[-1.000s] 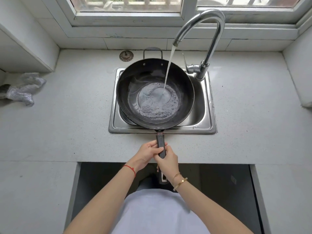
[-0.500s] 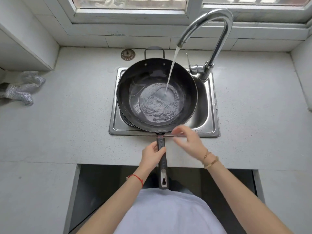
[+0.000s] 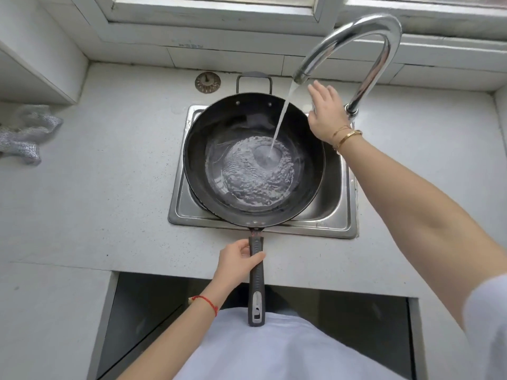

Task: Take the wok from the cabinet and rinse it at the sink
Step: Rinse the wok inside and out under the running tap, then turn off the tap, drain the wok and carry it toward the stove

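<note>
The black wok (image 3: 208, 149) rests over the steel sink (image 3: 340, 215), its long handle pointing toward me across the counter edge. Water streams from the curved chrome tap (image 3: 365, 37) into the wok and pools at its bottom. My left hand (image 3: 237, 260) grips the wok's handle near the bowl. My right hand (image 3: 326, 112) is raised with fingers spread at the wok's far right rim, just right of the water stream and beside the tap's base, holding nothing.
A round metal drain strainer (image 3: 207, 82) lies on the counter behind the sink. A silvery scouring cloth (image 3: 26, 135) sits at the far left. An open dark cabinet space (image 3: 153, 311) lies below the counter edge. A window sill runs along the back.
My right hand let go of the wok handle and moved up and right to the tap's base. My left hand kept its grip. More water has pooled in the wok.
</note>
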Demonstrator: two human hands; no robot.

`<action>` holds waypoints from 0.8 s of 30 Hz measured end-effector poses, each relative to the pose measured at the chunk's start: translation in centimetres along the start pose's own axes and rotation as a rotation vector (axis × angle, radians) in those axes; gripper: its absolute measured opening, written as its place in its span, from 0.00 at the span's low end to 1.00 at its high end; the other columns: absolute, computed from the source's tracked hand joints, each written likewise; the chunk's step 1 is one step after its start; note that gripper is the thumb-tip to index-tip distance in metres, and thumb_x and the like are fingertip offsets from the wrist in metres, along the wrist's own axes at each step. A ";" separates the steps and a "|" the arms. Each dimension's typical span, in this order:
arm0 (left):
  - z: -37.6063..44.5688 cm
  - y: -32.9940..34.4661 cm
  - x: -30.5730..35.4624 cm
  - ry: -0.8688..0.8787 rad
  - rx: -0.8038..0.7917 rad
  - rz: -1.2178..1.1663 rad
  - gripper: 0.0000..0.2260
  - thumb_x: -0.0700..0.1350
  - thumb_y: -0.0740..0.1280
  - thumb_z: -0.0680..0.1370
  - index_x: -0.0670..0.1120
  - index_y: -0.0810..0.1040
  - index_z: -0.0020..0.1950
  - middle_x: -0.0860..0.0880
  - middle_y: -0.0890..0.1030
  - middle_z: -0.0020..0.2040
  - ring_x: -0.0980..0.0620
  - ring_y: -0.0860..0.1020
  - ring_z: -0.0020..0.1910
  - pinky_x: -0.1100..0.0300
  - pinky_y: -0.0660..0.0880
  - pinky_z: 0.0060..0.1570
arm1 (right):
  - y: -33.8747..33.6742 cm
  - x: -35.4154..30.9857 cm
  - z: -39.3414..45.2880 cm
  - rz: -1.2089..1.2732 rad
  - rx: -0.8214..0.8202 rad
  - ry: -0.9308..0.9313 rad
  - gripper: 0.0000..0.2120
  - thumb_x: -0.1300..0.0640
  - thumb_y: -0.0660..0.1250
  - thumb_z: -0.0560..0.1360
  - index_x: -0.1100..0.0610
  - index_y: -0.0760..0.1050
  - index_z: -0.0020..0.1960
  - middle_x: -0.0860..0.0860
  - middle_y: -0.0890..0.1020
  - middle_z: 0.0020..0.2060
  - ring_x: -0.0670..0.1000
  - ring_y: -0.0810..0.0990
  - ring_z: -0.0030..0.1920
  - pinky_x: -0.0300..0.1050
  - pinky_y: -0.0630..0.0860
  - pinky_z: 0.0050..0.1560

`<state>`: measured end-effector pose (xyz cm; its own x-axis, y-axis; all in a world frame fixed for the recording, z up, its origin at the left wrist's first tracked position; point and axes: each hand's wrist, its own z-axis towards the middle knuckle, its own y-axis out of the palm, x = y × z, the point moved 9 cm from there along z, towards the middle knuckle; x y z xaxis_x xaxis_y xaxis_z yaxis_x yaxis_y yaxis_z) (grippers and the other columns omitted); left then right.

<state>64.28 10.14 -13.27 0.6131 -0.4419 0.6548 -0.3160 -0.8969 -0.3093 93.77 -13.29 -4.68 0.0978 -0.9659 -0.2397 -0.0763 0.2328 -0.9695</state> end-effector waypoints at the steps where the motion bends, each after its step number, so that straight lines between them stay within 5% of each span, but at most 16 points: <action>1: 0.1 0.0 0.0 -0.002 0.000 0.007 0.16 0.46 0.73 0.75 0.45 0.79 0.62 0.53 0.80 0.49 0.53 0.78 0.50 0.57 0.78 0.56 | 0.3 -0.1 0.4 -0.053 -0.025 -0.012 0.28 0.60 0.56 0.80 0.60 0.55 0.79 0.55 0.57 0.80 0.61 0.54 0.78 0.57 0.57 0.77; 4: 0.4 -0.2 -0.1 -0.012 -0.001 0.025 0.16 0.47 0.74 0.74 0.46 0.80 0.61 0.52 0.81 0.48 0.53 0.79 0.49 0.56 0.79 0.56 | 1.1 -0.1 0.9 -0.167 -0.111 -0.021 0.30 0.60 0.57 0.79 0.58 0.54 0.80 0.52 0.53 0.80 0.60 0.50 0.79 0.60 0.64 0.73; 9: 0.8 -0.2 -0.3 -0.029 -0.030 0.029 0.13 0.46 0.75 0.73 0.48 0.81 0.57 0.52 0.82 0.46 0.54 0.80 0.48 0.59 0.80 0.52 | 0.7 0.1 0.9 -0.317 -0.120 -0.058 0.31 0.61 0.59 0.78 0.59 0.55 0.79 0.52 0.55 0.80 0.60 0.49 0.80 0.62 0.55 0.77; 13: 1.1 -0.2 -0.6 -0.046 -0.052 0.011 0.11 0.46 0.75 0.73 0.49 0.80 0.54 0.51 0.83 0.48 0.52 0.82 0.50 0.58 0.81 0.51 | -0.8 1.4 1.0 -0.330 -0.053 -0.026 0.30 0.58 0.60 0.78 0.63 0.57 0.78 0.57 0.60 0.78 0.62 0.53 0.79 0.61 0.59 0.76; 19: 1.3 0.0 -0.6 -0.045 -0.075 0.000 0.14 0.45 0.75 0.73 0.47 0.80 0.58 0.50 0.82 0.49 0.52 0.82 0.50 0.61 0.81 0.48 | -1.6 1.1 0.7 -0.281 -0.037 -0.036 0.44 0.33 0.61 0.75 0.65 0.59 0.77 0.59 0.62 0.77 0.62 0.55 0.78 0.55 0.50 0.79; 24: 1.3 0.1 -0.5 -0.024 -0.068 0.025 0.15 0.46 0.75 0.74 0.45 0.80 0.59 0.51 0.81 0.49 0.51 0.81 0.51 0.58 0.81 0.51 | -1.7 1.2 -0.7 -0.136 -0.003 -0.012 0.46 0.33 0.63 0.75 0.63 0.55 0.79 0.57 0.58 0.79 0.62 0.54 0.78 0.55 0.50 0.79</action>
<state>64.90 10.22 -14.50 0.6214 -0.4653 0.6304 -0.3795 -0.8826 -0.2774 93.28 -14.93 -3.26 0.1190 -0.9871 -0.1069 -0.0642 0.0998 -0.9929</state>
